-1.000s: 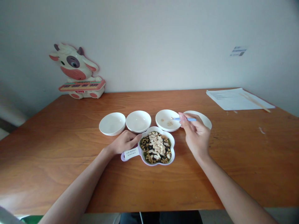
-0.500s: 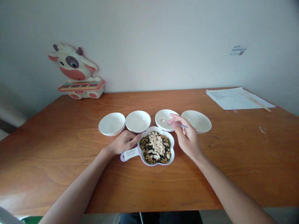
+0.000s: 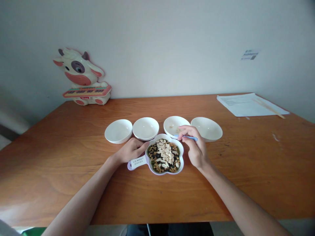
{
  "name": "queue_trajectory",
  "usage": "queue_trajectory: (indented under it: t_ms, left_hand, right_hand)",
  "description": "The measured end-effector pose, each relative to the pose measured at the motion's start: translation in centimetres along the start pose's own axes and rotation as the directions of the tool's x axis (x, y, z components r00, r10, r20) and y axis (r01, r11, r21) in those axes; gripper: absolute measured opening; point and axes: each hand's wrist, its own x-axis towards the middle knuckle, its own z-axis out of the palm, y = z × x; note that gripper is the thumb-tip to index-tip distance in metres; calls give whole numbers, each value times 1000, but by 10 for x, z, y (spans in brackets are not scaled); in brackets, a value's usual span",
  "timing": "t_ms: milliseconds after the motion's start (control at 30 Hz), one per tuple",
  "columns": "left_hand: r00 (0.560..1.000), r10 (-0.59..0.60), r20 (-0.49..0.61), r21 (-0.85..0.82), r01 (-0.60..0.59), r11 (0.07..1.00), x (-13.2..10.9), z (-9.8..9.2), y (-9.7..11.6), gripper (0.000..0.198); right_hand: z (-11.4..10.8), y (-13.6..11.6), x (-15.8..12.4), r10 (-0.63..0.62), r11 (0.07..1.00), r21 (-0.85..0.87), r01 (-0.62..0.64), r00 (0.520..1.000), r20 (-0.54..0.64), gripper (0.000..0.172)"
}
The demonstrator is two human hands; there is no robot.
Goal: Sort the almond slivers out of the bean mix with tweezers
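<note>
Four white bowls (image 3: 145,128) behind the flower-shaped dish (image 3: 180,162); toy cow (image 3: 78,70) beyond

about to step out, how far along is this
Done: a few pale flakes sit in one white bowl. In hand: the right hand holds a small blue utensil at that bowl's rim. Left: the flower-shaped dish holds a pile of almond slices, and the other white bowls look unused.

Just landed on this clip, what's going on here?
A person's left hand rests against the rim of a flower-shaped dish of beans topped with sliced almonds. The right hand pinches a blue-handled utensil at the edge of one of four white bowls, which holds a few pale flakes.
</note>
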Motion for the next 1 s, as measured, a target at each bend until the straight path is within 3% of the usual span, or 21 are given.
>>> queue_trajectory:
  t_ms: [100, 300, 433, 533, 633, 1000]
  left_hand:
    - [1000, 15, 5, 22, -15, 1000, 0, 0, -2, 60]
    - [1000, 4, 2, 68, -4, 998, 0, 0, -5, 61]
    - [1000, 23, -9, 49, -22, 999, 0, 0, -5, 62]
    - [999, 33, -12, 29, -33, 999, 0, 0, -4, 61]
    - [1000, 12, 2, 24, -12, 1000, 0, 0, -2, 63]
    - [998, 55, -18, 23, -55, 998, -1, 0, -1, 61]
  right_hand:
    - [0, 2, -1, -51, 999, -14, 51, 997, -55, 15]
    - [3, -2, -2, -117, 988, -112, 104, 986, -117, 15]
    - [7, -13, -4, -148, 983, -110, 149, 989, 21, 22]
    - [10, -18, -5, -272, 951, -101, 291, 948, 165, 30]
    - [15, -20, -7, -343, 922, -118, 369, 919, 196, 36]
    - [28, -20, -11, -303, 935, -79, 345, 896, 326, 25]
